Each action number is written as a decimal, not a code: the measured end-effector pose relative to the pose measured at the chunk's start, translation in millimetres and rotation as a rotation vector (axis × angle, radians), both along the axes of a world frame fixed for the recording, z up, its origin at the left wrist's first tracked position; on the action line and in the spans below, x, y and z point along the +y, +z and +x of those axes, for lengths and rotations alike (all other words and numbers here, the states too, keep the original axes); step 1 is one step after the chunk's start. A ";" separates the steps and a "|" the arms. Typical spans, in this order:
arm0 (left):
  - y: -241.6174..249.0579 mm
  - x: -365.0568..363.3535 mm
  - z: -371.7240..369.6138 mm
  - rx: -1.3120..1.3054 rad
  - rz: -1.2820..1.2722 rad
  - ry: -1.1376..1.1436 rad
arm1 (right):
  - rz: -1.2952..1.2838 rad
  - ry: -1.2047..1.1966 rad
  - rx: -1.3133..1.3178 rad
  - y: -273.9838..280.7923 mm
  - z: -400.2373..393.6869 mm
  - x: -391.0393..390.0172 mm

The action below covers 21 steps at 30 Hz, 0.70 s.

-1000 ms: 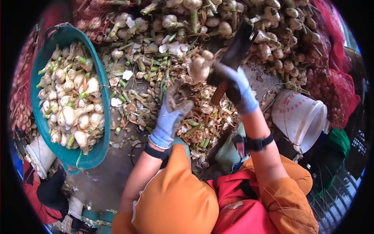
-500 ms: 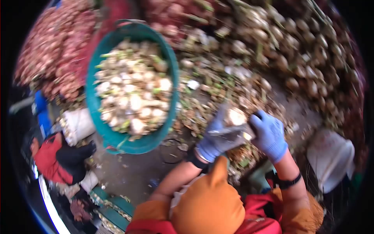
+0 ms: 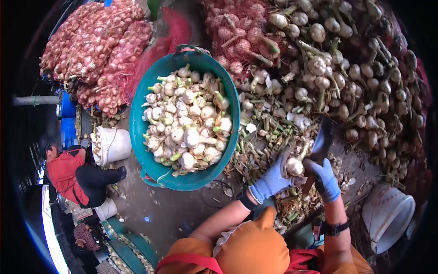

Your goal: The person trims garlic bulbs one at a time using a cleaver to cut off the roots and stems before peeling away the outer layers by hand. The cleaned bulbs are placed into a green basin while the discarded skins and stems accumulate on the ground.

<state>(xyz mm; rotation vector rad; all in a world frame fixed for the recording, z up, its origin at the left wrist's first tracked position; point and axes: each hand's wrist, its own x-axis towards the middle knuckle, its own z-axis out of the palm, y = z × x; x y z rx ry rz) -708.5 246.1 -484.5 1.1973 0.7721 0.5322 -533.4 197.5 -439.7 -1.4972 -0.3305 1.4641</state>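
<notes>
**Bulb between my two hands, blade at its right**

The garlic bulb (image 3: 294, 166) sits in my left grip, low and right of centre, over the litter of cut stalks (image 3: 264, 137) on the ground. My left hand (image 3: 273, 180) wraps it from the left and below, fingers closed round it. My right hand (image 3: 325, 178) is closed on the handle of the cleaver (image 3: 322, 137), whose dark blade stands up and away just right of the bulb (I can't tell whether the edge touches it). The bulb is closer to my left hand; the blade's long axis runs away from me. The teal basin (image 3: 137, 132) of trimmed bulbs lies well to the left, the untrimmed heap (image 3: 356, 68) beyond and to the right.
</notes>
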 end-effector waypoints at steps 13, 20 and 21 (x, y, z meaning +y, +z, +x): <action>56.8 82.3 -60.9 -0.918 -0.611 0.333 | 0.069 0.715 -1.128 -93.1 45.0 -2.6; -25.5 7.3 -20.5 -0.124 -0.547 0.129 | 0.286 0.453 -0.936 -10.7 0.0 -1.6; -36.7 -0.1 -23.8 -0.199 -0.545 0.034 | 0.335 0.526 -0.837 -5.5 -7.7 -9.3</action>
